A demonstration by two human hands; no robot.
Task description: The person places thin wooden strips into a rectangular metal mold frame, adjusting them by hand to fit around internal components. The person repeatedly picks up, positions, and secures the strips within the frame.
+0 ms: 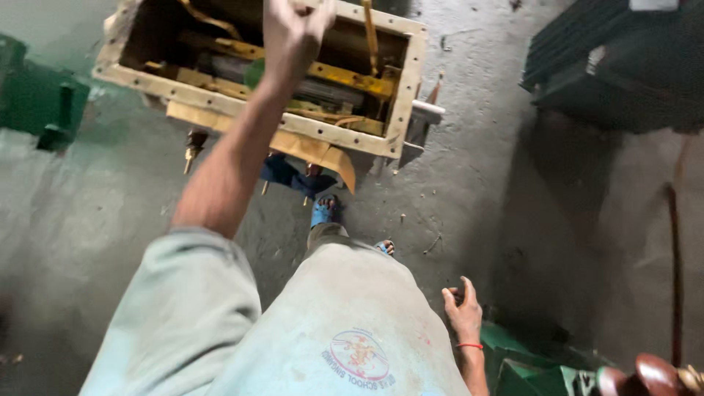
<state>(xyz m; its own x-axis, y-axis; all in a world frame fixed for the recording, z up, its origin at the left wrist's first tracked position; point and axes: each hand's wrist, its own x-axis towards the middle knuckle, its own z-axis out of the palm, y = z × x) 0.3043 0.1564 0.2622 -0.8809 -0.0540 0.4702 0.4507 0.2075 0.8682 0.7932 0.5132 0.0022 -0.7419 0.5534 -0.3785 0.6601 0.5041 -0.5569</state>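
Observation:
My left hand [293,26] is raised in front of me in a closed fist, over an open cream-coloured metal box [407,88] with a bolt-holed flange rim. Whether the fist grips anything is cut off by the frame's top edge. Inside the box lie yellow bars [345,77] and grey parts. My right hand [462,308] hangs beside my hip, fingers loosely apart and holding nothing, with a red thread at the wrist. My foot in a blue sandal [323,210] stands just below the box.
A dark finned metal tank [623,59] stands at the top right. Green metal parts sit at the left [44,103] and bottom right [528,367], beside a brown insulator [653,374]. A thin rod [675,279] lies on the stained concrete floor.

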